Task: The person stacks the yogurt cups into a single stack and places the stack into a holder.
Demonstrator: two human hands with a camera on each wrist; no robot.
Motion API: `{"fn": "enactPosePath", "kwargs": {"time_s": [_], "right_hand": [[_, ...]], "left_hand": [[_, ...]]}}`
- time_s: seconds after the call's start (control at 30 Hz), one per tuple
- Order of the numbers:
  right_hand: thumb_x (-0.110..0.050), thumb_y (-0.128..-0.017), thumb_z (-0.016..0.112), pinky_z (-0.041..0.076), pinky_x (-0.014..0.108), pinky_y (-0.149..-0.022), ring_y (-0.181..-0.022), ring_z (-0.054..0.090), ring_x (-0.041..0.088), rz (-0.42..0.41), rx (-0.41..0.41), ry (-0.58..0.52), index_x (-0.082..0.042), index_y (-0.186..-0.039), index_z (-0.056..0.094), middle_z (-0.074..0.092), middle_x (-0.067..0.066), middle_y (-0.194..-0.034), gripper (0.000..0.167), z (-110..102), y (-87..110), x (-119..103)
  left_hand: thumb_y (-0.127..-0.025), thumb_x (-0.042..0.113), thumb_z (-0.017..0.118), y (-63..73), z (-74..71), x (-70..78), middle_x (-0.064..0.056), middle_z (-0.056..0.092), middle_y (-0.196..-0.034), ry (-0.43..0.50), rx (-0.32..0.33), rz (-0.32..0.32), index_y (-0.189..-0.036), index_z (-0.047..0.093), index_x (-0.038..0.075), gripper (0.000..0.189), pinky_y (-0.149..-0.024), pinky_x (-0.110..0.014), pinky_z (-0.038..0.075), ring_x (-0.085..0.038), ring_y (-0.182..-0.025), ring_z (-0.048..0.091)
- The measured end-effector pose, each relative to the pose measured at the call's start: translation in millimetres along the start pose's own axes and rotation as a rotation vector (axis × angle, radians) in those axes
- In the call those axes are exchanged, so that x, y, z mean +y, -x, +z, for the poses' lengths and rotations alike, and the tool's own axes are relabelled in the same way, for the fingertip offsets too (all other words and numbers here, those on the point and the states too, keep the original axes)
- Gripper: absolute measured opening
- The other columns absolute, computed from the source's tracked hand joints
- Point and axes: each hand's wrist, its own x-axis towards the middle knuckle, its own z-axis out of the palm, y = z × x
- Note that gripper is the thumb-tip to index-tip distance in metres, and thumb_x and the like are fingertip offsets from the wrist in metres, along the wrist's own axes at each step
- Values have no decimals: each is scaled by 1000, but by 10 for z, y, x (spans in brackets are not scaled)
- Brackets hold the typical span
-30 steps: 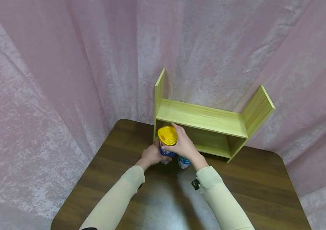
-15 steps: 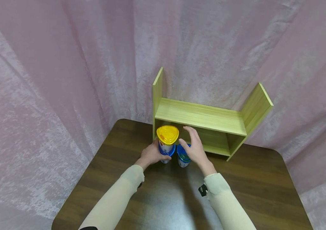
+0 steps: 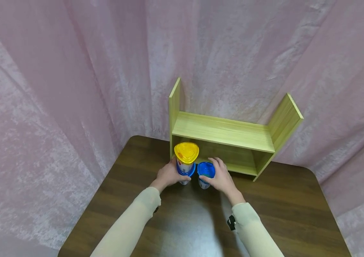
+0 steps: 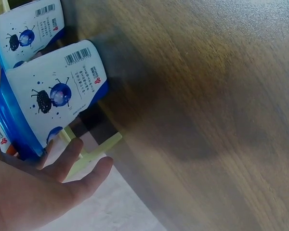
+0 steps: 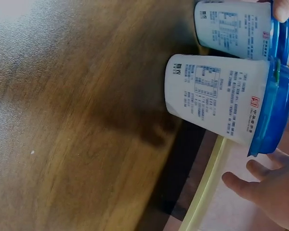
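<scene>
A cup with a yellow lid (image 3: 186, 152) stands on top of a white cup with a blue lid (image 4: 50, 94), making a stack at the shelf's front left. My left hand (image 3: 168, 174) grips this stack at the lower cup's blue lid, thumb on the near side. Just to the right stands a second white, blue-lidded cup (image 5: 214, 98). My right hand (image 3: 220, 175) holds its lid (image 3: 206, 169), thumb in front and fingers at the far side. A strip of green shows under that lid in the right wrist view.
A light wooden shelf (image 3: 223, 132) with raised side panels stands directly behind the cups. It rests on a dark brown table (image 3: 130, 214) with rounded back corners. Pink curtains (image 3: 127, 71) hang behind and around the table.
My right hand has left the yellow-lidded cup, moved right and down, and taken hold of the right cup's blue lid. My left hand stays on the stack.
</scene>
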Motion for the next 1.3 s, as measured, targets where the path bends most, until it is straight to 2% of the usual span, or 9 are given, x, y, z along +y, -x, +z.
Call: {"fn": "enactPosePath", "kwargs": {"time_s": [0.2, 0.53, 0.73, 1.07, 1.3], "right_hand": [[-52, -79, 83, 44, 66, -100, -136, 39, 45, 41, -32, -6, -16, -154, 36, 30, 20, -157, 96, 33, 26, 20], [-54, -73, 88, 48, 62, -98, -124, 53, 39, 105, -75, -8, -18, -157, 29, 37, 18, -153, 108, 95, 29, 133], [-50, -74, 88, 48, 60, -98, -122, 55, 38, 98, -76, -23, -13, -155, 32, 42, 19, -149, 105, 135, 16, 178], [-36, -75, 90, 47, 59, -100, -122, 53, 40, 93, -55, -93, -7, -152, 35, 45, 22, -145, 98, 106, 4, 107], [-33, -75, 90, 47, 59, -100, -121, 53, 41, 86, -37, -102, -5, -151, 36, 45, 24, -143, 97, 80, 36, 117]], "left_hand": [[-71, 65, 83, 19, 19, -4, -9, 54, -144, 10, -4, -7, -153, 28, 16, 110, -99, -57, 48, -30, -124, 58], [-72, 64, 84, 35, 3, 3, -9, 55, -143, 15, -4, 6, -152, 29, 16, 108, -98, -55, 49, -29, -124, 58], [-72, 64, 83, 19, -11, 1, -10, 54, -144, 16, -10, 5, -153, 29, 16, 109, -99, -55, 49, -29, -125, 58], [-70, 66, 83, 16, -11, -8, -9, 55, -143, 7, 6, 6, -152, 29, 17, 110, -97, -54, 51, -29, -123, 59], [-71, 65, 83, 12, -5, -16, -8, 53, -145, 32, -13, -2, -152, 29, 17, 109, -100, -53, 49, -28, -125, 58]]}}
